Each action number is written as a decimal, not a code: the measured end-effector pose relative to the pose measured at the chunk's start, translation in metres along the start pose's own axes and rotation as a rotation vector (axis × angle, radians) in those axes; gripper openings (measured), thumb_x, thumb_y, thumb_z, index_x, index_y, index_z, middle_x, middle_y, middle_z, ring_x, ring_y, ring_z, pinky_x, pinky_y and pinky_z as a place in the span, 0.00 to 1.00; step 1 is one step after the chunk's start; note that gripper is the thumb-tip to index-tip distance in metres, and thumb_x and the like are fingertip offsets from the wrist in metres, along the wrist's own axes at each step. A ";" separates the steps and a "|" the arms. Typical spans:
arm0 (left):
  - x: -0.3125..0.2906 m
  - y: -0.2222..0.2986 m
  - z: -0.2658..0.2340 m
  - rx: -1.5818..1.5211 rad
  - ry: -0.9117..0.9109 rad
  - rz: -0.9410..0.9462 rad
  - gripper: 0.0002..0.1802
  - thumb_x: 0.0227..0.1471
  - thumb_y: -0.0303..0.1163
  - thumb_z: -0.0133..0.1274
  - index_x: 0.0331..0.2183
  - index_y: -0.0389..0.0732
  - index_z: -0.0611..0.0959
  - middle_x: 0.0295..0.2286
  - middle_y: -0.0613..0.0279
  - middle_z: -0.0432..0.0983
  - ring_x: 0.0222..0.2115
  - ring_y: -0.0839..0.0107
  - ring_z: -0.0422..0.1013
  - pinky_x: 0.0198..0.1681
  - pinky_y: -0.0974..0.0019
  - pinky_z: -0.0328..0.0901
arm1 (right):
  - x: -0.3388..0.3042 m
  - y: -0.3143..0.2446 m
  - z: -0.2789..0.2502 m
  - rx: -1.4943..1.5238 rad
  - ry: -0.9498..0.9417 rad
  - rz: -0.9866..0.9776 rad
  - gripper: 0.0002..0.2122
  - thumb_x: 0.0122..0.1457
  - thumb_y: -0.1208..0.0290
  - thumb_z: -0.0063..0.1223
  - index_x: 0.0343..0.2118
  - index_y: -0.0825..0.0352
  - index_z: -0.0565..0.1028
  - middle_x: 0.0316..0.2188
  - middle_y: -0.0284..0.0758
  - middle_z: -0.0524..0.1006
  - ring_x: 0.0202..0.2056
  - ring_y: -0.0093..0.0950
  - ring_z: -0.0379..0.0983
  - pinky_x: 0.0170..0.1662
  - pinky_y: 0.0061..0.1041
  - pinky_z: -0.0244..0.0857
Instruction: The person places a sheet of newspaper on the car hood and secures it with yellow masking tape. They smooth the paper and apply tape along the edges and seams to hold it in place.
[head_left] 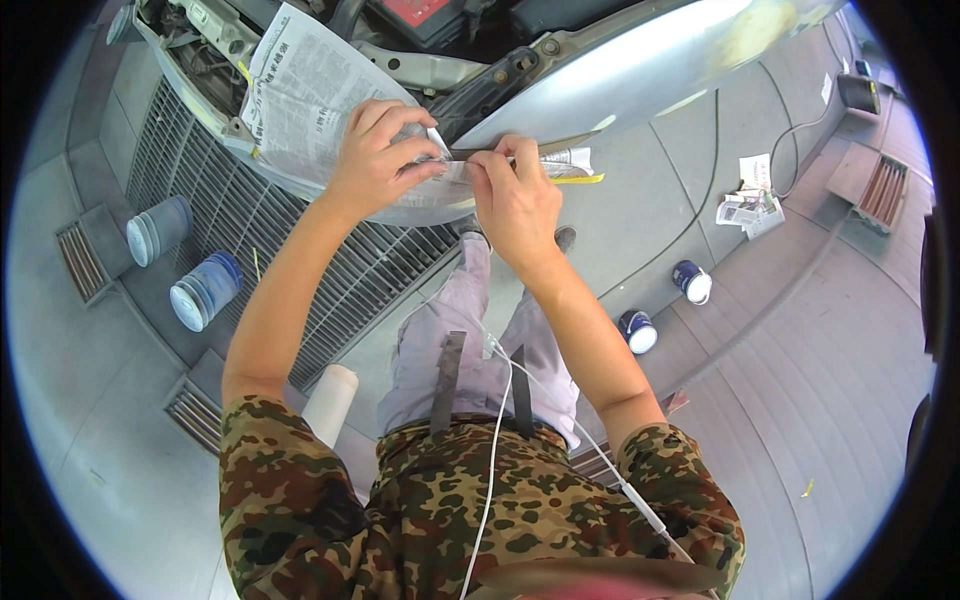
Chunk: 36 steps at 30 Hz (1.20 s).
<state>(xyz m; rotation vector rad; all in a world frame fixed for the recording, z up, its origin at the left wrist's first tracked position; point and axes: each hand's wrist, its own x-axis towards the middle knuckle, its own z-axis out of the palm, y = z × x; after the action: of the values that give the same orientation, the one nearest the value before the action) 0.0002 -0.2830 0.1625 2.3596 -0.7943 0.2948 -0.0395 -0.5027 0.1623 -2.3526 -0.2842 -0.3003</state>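
A printed newspaper sheet (315, 105) lies over the front edge of a car, with bits of yellow tape along its left side. My left hand (385, 160) rests at the sheet's right edge, fingers curled and the thumb close to the fingertips, closed on the paper. Just right of it, my right hand (518, 195) pinches the paper's edge along the silver bumper (425, 212). Beyond the right hand stick out a yellow tape strip (580, 179) and a paper end. My fingers hide part of the edge between the hands.
The engine bay (420, 40) opens ahead, beside a silver fender (650, 70). Underfoot runs a floor grate (340, 290). Buckets (208, 290) stand at left, paint cans (637, 332) at right. Loose newspaper (752, 205) and a hose (712, 170) lie on the floor. White cables (492, 470) hang before me.
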 end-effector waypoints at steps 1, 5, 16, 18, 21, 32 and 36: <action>-0.001 0.000 -0.001 0.008 -0.016 0.002 0.12 0.41 0.38 0.73 0.28 0.48 0.86 0.46 0.72 0.80 0.48 0.63 0.71 0.54 0.54 0.63 | 0.000 -0.001 0.000 -0.011 0.005 0.002 0.06 0.53 0.73 0.69 0.33 0.60 0.81 0.38 0.30 0.73 0.32 0.30 0.78 0.28 0.32 0.71; -0.001 0.001 -0.001 0.023 -0.060 0.020 0.11 0.44 0.37 0.71 0.27 0.45 0.85 0.49 0.72 0.78 0.51 0.62 0.69 0.56 0.53 0.63 | 0.001 0.000 0.001 -0.025 0.016 0.035 0.08 0.51 0.71 0.71 0.32 0.59 0.81 0.36 0.30 0.73 0.31 0.29 0.78 0.28 0.31 0.70; -0.002 0.004 -0.005 0.121 -0.057 -0.022 0.12 0.47 0.37 0.70 0.29 0.44 0.84 0.55 0.68 0.76 0.55 0.58 0.67 0.61 0.47 0.60 | -0.006 0.027 -0.021 -0.051 -0.016 -0.060 0.14 0.46 0.71 0.77 0.38 0.56 0.85 0.33 0.28 0.73 0.27 0.25 0.76 0.28 0.28 0.71; -0.006 0.009 -0.002 0.153 -0.009 -0.017 0.12 0.46 0.39 0.71 0.30 0.46 0.85 0.54 0.68 0.77 0.55 0.59 0.67 0.60 0.47 0.61 | -0.009 0.031 -0.025 -0.094 -0.020 -0.067 0.15 0.45 0.70 0.78 0.38 0.55 0.86 0.32 0.28 0.72 0.26 0.24 0.76 0.28 0.28 0.70; -0.013 0.017 0.006 0.189 0.075 -0.003 0.14 0.45 0.41 0.72 0.33 0.49 0.86 0.52 0.69 0.78 0.53 0.62 0.68 0.57 0.49 0.61 | -0.006 0.034 -0.023 -0.067 -0.020 -0.123 0.17 0.44 0.70 0.78 0.40 0.54 0.87 0.32 0.27 0.72 0.26 0.24 0.75 0.28 0.27 0.70; -0.032 0.015 0.020 0.272 0.135 -0.054 0.18 0.41 0.45 0.74 0.38 0.55 0.90 0.37 0.80 0.78 0.43 0.71 0.71 0.51 0.54 0.57 | 0.013 0.024 -0.011 -0.052 -0.097 -0.270 0.14 0.46 0.70 0.75 0.38 0.53 0.87 0.31 0.25 0.72 0.27 0.23 0.75 0.26 0.26 0.68; -0.037 0.013 0.019 0.285 0.151 -0.040 0.18 0.41 0.44 0.74 0.37 0.54 0.90 0.36 0.80 0.77 0.42 0.72 0.71 0.50 0.55 0.57 | 0.017 0.021 -0.007 -0.028 -0.115 -0.293 0.11 0.48 0.71 0.74 0.36 0.56 0.86 0.30 0.25 0.73 0.28 0.23 0.75 0.26 0.27 0.68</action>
<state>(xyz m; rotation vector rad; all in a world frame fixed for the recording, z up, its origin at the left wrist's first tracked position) -0.0371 -0.2855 0.1393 2.5759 -0.6681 0.5963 -0.0186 -0.5206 0.1587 -2.3582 -0.6868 -0.3094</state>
